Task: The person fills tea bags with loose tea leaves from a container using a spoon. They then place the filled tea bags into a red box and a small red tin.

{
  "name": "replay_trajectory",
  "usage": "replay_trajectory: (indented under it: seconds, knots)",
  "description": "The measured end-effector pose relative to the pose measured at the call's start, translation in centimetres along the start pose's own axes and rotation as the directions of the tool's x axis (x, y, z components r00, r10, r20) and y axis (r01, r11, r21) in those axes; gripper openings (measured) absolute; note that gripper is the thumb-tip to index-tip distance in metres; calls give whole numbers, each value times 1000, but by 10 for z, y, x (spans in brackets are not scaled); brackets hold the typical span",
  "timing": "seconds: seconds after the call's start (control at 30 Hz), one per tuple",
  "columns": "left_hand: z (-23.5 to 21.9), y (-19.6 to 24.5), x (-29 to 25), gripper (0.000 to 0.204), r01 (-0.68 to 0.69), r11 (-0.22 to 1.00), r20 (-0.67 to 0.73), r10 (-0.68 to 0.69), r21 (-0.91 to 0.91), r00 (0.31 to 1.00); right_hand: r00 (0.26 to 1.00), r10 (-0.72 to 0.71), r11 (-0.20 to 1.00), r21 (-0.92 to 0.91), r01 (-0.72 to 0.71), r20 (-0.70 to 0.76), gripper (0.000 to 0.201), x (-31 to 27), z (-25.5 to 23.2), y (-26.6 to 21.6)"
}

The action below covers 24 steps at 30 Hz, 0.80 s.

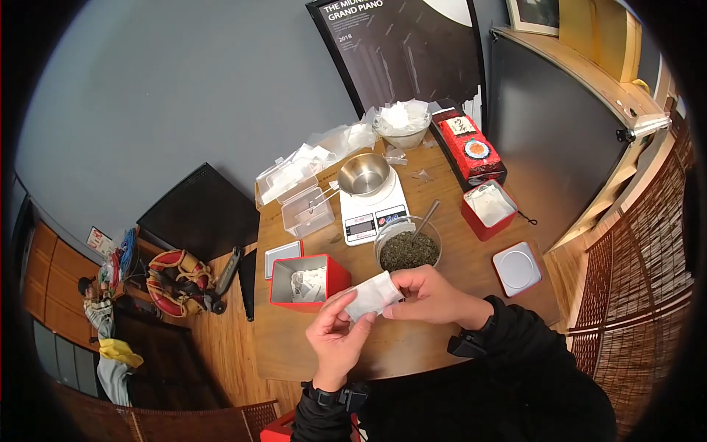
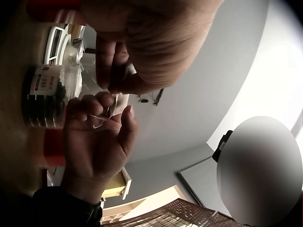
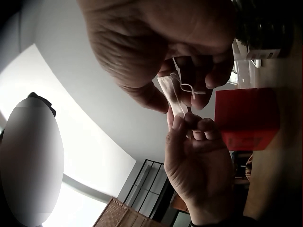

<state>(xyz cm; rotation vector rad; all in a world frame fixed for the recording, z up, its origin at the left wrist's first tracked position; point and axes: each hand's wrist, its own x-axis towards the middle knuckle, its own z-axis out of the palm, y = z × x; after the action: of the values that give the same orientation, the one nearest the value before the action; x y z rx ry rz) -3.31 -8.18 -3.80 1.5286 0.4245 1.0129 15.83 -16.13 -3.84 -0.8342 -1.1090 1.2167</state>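
Far left of the tabletop (image 1: 294,353): 1 clear plastic box (image 1: 318,212), its lid flipped back; thin white, see-through wrapping (image 1: 324,149) heaped behind. Nearer, 1 pale square lid (image 1: 283,259) with a red edge lies beside an open red tin (image 1: 339,275); white pieces (image 1: 309,284) lie inside the tin.

Left hand (image 1: 337,339): thumb and fingers pinch the left part of a small white pouch (image 1: 370,296). The pouch is up in front of the body, between the 2 hands, just beside the red tin as the head view has it. Slightly right and farther back, a white kitchen scale (image 1: 398,199) bears 1 metal bowl (image 1: 364,175); display figures too small to read.

Right hand (image 1: 428,296): thumb and fingers pinch the pouch's right end. A thin white string (image 3: 188,86) hangs loose there, seen in both wrist views.

Beyond the right hand, a clear jar (image 1: 440,249) holds dark green dried leaves (image 1: 407,253); a metal utensil (image 1: 427,216) leans in it. Behind, 1 glass bowl (image 1: 401,138) piled with crumpled white material (image 1: 405,116).

Far right: a red packet (image 1: 471,145) on a black base, a 2nd red tin (image 1: 487,229) with white contents, and a 2nd square lid (image 1: 518,269).
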Motion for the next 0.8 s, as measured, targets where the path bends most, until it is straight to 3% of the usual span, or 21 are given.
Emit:
replay_trajectory:
  seconds: [0.07, 0.33, 0.7, 0.8]
  knots:
    - [1, 0, 1, 42, -42, 998, -8, 43, 36, 999, 1000, -5, 1000, 2, 5, -2, 27, 0, 1, -2]
    - [2, 2, -1, 45, -7, 999, -4, 8, 40, 1000, 998, 18, 1000, -9, -17, 58, 31, -1, 1, -5]
    - [6, 8, 5, 39, -8, 997, -11, 9, 73, 1000, 1000, -29, 999, -18, 29, 10, 32, 1, 3, -1]
    - [10, 15, 14, 34, 66, 996, -61, -62, 67, 996, 1000, -20, 999, 41, 21, -23, 30, -1, 1, -1]
